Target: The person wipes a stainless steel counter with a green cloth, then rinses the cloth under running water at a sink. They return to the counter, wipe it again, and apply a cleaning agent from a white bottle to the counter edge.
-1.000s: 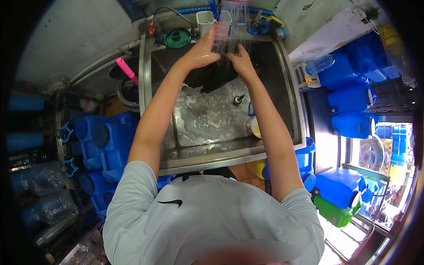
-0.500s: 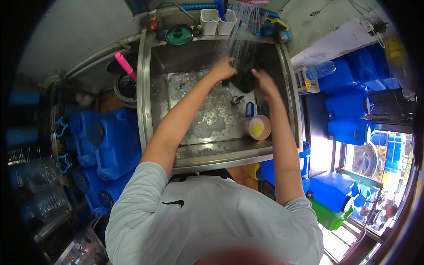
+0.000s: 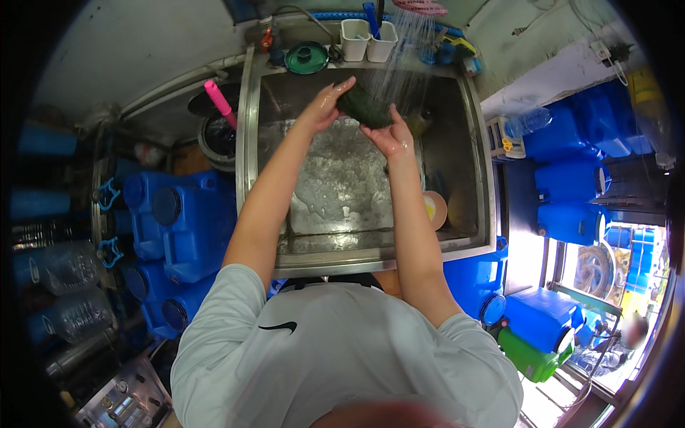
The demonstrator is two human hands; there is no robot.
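Note:
Over the metal sink (image 3: 335,182), my left hand (image 3: 325,108) and my right hand (image 3: 391,135) hold a dark green, rounded, wet-looking object (image 3: 362,107) between them. My left hand grips its left end, and my right hand supports its lower right end. Its exact kind cannot be made out. Water (image 3: 407,57) streams down from a pink shower head (image 3: 422,7) at the object's right side. A pinkish bowl (image 3: 439,211) with something yellow and white inside sits in the sink, partly hidden by my right forearm.
Along the sink's back ledge stand a green round lid (image 3: 307,57), white cups (image 3: 354,41) and a yellow-blue item (image 3: 462,48). A pink handle (image 3: 220,103) rises at the left. Blue jugs (image 3: 182,221) crowd the left side, with more blue jugs (image 3: 567,182) at the right.
Both hands have moved left, lifting the dark green object up and partly out of the falling water. My right forearm now covers part of the bowl. The head view has shifted slightly.

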